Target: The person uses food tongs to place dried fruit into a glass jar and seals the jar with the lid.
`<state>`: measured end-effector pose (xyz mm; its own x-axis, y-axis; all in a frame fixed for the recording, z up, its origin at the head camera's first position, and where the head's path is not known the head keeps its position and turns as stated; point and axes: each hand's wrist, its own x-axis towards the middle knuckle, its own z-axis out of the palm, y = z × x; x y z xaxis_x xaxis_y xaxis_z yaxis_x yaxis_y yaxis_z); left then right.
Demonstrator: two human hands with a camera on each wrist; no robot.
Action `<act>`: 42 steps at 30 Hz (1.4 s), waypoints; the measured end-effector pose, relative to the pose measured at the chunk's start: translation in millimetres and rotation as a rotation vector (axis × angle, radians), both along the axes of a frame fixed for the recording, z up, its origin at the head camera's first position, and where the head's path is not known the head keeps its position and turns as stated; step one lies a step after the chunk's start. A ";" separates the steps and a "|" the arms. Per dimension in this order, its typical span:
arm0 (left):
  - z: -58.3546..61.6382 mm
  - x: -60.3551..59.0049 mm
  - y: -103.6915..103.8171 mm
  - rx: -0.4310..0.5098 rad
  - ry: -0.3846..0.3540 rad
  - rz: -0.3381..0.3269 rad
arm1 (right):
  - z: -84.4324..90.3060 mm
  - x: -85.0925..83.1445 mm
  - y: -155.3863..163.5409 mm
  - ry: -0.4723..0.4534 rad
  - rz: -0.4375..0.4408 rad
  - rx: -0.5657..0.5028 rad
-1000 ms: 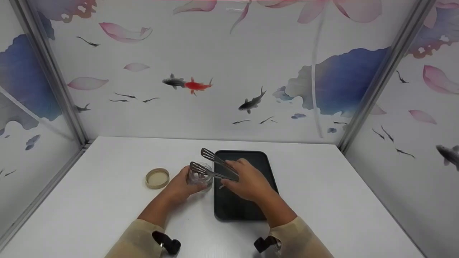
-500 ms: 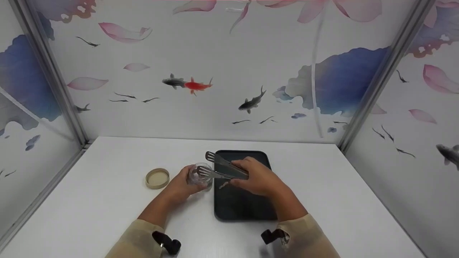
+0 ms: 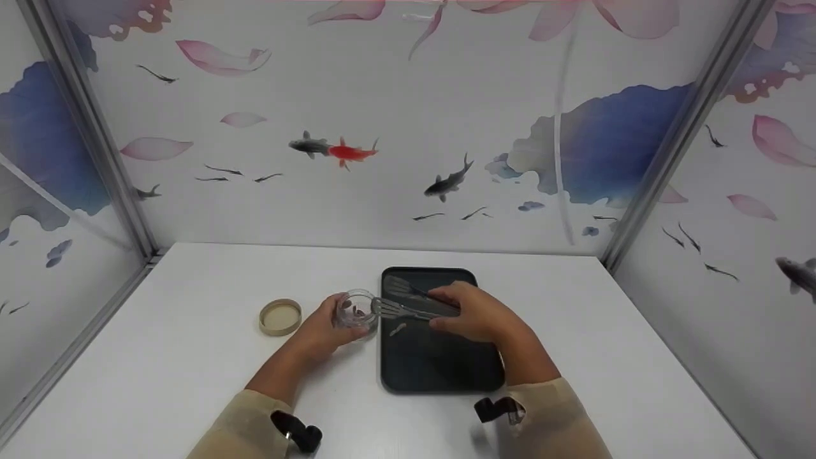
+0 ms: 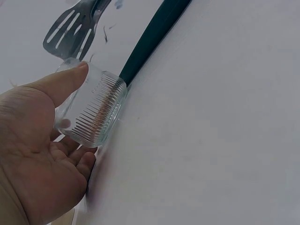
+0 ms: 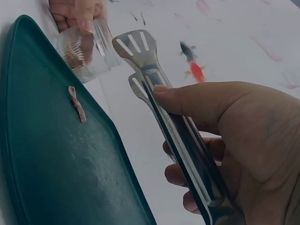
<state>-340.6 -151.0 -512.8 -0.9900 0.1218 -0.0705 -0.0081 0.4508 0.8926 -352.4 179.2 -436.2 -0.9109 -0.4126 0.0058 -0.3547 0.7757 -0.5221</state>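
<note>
My left hand (image 3: 325, 328) grips a clear ribbed glass jar (image 4: 93, 105) with no lid on it. Small brownish pieces (image 3: 358, 312) show inside, near its bottom. My right hand (image 3: 472, 312) holds metal tongs (image 5: 161, 108) with slotted, spatula-like ends; the ends stand apart with nothing between them. In the head view the nearer tong end overlaps the jar's right rim and the tray's left edge. A single thin, brownish-pink strip (image 5: 77, 104) lies on the dark green tray (image 5: 51, 154), below the tongs.
A round tan lid (image 3: 280, 317) lies on the white table (image 3: 210, 357), left of the jar. Patterned white panels (image 3: 408, 95) with metal posts stand behind and at both sides. Black cameras (image 3: 296, 432) sit at the sleeves.
The tongs in my right hand have moved right, from over the jar's mouth to over the tray, uncovering the strip lying there. My left hand and the jar stay in place.
</note>
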 end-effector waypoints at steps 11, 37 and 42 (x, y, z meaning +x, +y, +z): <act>-0.2 0.1 -0.5 0.004 0.003 -0.009 | 0.7 -4.8 16.6 -0.034 -0.013 0.018; 1.4 3.8 0.4 0.002 -0.008 0.000 | -18.9 -13.1 17.4 -0.146 -0.032 0.101; 2.1 4.9 -0.1 0.003 -0.005 -0.002 | -19.7 -12.4 16.5 -0.158 -0.039 0.088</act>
